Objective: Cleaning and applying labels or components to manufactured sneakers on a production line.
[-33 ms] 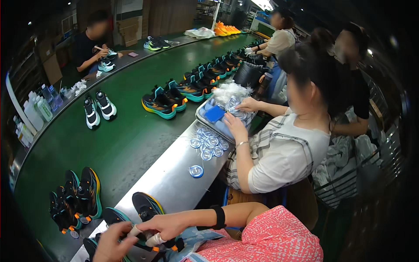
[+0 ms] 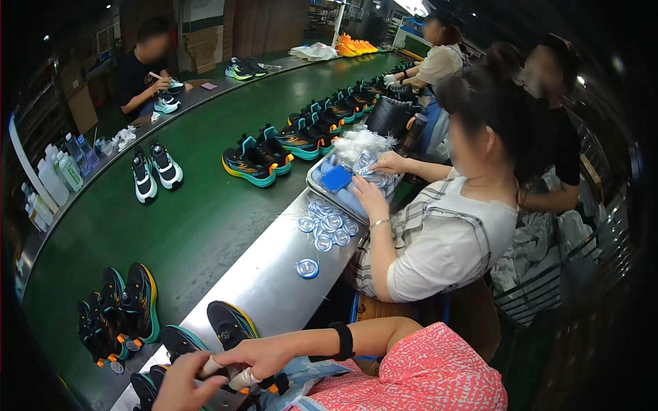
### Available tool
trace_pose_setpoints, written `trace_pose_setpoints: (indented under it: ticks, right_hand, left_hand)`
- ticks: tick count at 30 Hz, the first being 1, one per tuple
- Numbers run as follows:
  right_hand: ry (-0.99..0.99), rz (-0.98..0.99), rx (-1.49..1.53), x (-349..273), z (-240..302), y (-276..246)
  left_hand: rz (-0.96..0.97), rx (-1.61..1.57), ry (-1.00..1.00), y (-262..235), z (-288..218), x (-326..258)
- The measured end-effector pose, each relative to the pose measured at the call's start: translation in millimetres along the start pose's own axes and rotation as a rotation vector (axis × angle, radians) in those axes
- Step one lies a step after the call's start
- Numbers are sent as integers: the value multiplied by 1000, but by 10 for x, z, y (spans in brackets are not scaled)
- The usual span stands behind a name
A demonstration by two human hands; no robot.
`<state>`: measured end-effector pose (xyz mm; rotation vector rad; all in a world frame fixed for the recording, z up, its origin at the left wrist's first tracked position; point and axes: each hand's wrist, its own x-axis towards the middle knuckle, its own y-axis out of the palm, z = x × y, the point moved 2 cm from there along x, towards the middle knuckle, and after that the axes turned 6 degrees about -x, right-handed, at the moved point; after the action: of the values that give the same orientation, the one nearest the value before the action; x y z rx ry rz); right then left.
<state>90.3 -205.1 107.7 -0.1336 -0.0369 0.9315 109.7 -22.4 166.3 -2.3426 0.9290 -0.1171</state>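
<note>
At the lower edge, my left hand (image 2: 184, 383) is beside a black running shoe (image 2: 179, 340), thumb and index finger apart. My right hand (image 2: 257, 357) reaches in from the right over the same shoe's opening. Its wrapped fingers curl down, and whatever they pinch is hidden. The fingertips of both hands come close together there. Right beside it stands the matching black shoe (image 2: 228, 320) with a yellow-orange sole edge, its heel partly behind my right hand. More dark shoes (image 2: 144, 389) lie under and left of my left hand.
Several black shoes (image 2: 140, 301) stand at left on the green conveyor belt (image 2: 199, 212). Round blue-white tags (image 2: 332, 222) lie on the metal ledge (image 2: 257, 274). A co-worker (image 2: 445, 240) sits at right, hands in a tray (image 2: 317, 183). A white-black pair (image 2: 164, 168) stands further back.
My left hand has shifted slightly right, its thumb and index finger now further apart. My right hand stays over the shoe with small finger movement.
</note>
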Motion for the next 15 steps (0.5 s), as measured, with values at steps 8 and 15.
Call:
trace_pose_setpoints:
  ticks: [8, 15]
  right_hand:
    - [100, 357, 494, -203, 229, 135]
    - [42, 315, 246, -236, 278, 233]
  left_hand:
    - [48, 392, 184, 226, -192, -157]
    - [129, 283, 204, 325, -370, -254]
